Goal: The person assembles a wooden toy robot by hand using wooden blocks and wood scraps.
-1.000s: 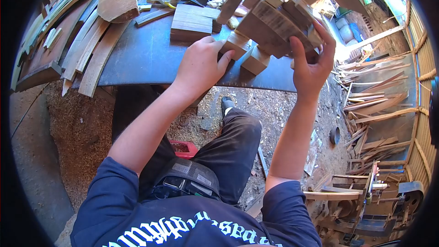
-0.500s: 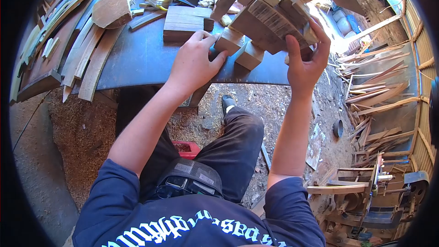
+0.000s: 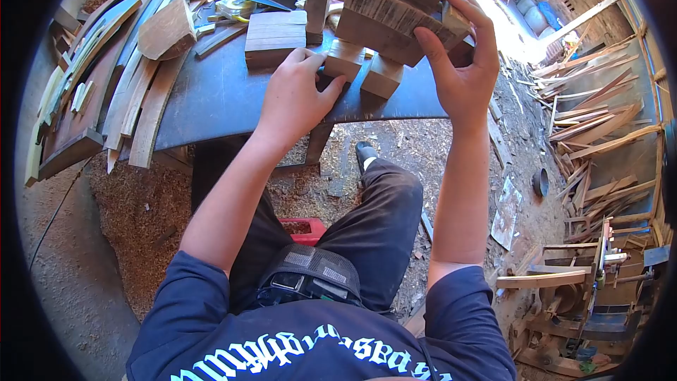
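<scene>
My left hand [image 3: 300,95] pinches a small wooden block [image 3: 345,58] between thumb and fingers near the front edge of the blue-topped table [image 3: 211,95]. Beside it, to the right, another small wooden block [image 3: 383,76] sits under the front of a chunky wooden assembly [image 3: 384,22]. This assembly is made of a thick board with several smaller blocks on it. My right hand [image 3: 465,63] grips its right end, thumb on the near face and fingers over the far side. A squarish wooden block [image 3: 276,37] lies left of the assembly, close to my left fingertips.
Long curved wood strips [image 3: 144,99] and a cut chunk of wood [image 3: 167,28] cover the table's left side. Loose offcuts and tools lie at the back. A red container [image 3: 303,231] stands below on the shavings-strewn floor. More wood strips [image 3: 599,127] are piled at right.
The wooden assembly has turned from a steep tilt to a more level pose, lower over the small blocks, with my right hand still on it. My left hand stays on its block.
</scene>
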Tool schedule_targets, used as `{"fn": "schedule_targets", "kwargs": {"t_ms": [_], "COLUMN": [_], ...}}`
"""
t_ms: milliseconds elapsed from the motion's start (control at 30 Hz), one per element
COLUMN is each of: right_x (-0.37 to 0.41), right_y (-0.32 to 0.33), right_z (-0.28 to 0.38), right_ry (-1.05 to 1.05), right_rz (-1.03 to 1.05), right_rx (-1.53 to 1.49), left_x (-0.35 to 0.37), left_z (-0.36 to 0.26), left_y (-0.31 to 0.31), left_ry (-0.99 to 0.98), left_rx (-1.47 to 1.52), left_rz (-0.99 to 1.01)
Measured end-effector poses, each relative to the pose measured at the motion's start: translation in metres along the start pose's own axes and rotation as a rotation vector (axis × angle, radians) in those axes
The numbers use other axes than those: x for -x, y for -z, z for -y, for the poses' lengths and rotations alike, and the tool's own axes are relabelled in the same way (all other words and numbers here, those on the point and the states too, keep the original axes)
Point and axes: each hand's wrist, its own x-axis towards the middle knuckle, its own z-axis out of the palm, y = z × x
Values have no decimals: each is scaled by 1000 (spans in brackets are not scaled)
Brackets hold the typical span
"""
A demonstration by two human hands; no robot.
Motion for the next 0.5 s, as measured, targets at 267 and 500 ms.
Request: {"fn": "schedule_targets", "kwargs": {"t_ms": [267,500], "right_x": [9,9], "right_y": [8,6], "right_z": [-4,-4], "right_ry": [-120,-133], "right_rz": [-36,-38], "right_rx": [-90,-71], "left_x": [1,1], "left_z": [8,6], "left_y": [-6,-6], "left_ry": [-42,-46], "left_rx": [-75,-39], "left_rz": [-28,-55]}}
